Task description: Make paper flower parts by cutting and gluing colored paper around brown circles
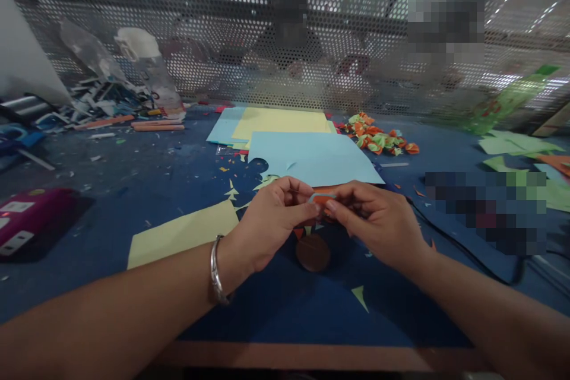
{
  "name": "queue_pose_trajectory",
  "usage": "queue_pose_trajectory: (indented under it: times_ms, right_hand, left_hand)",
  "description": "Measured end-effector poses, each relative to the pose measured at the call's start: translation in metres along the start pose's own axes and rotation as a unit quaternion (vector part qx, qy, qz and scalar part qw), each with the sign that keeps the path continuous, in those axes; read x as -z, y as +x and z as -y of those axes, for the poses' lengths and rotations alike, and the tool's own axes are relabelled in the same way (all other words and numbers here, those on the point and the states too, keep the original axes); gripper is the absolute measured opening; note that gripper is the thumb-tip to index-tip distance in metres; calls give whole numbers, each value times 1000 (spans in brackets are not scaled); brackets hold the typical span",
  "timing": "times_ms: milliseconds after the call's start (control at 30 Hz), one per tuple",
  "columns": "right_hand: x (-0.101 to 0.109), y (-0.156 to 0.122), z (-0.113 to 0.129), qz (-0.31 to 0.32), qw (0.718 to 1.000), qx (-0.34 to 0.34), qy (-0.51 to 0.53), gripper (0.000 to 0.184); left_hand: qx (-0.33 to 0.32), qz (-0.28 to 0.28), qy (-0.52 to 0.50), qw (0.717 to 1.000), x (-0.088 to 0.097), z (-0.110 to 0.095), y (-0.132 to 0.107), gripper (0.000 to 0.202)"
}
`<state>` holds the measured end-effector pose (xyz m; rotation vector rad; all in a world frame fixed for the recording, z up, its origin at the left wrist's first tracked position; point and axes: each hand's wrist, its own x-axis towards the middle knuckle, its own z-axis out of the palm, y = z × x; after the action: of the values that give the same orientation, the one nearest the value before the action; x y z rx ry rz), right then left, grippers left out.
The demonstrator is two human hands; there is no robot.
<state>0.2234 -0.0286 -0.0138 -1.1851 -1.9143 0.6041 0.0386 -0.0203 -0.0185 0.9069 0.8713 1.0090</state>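
My left hand (280, 214), with a silver bangle at the wrist, pinches one side of a small orange and light-blue paper piece (323, 197). From the other side, the thumb and fingers of my right hand (374, 214) are closed on the same piece. Both hands hold it above the blue tabletop, and my fingertips cover part of it. Just below them lies a round brown disc (313, 252). Behind my hands rests a light-blue paper sheet (312, 154) with a curved cut-out at its left corner. A pale yellow sheet (187, 231) lies beside my left forearm.
Crumpled orange and green paper pieces (378, 136) are heaped behind the blue sheet. At left are a magenta power strip (35, 217), scissors (22, 139) and a bottle (154, 71). A black cable (458, 246) runs at right. A perforated metal screen (214, 29) closes the back.
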Motion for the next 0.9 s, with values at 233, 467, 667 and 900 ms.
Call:
queue_pose_trajectory:
  times_ms: [233,467,667,900]
  right_hand:
    - [3,-2,-2,10,1000,-2,-11,17]
    - [5,0,0,2,1000,12,-23,21]
    - [10,1,5,8,999,-34,41,24]
    - [11,4,1,15,990,-75,114,26]
  left_hand:
    - [-1,-5,10,1000,0,-1,0,25]
    - [-25,-2,15,1000,0,-1,0,34]
    - [-49,21,76,996,3,-1,0,25]
    - [-106,75,126,984,1,-5,-5,22]
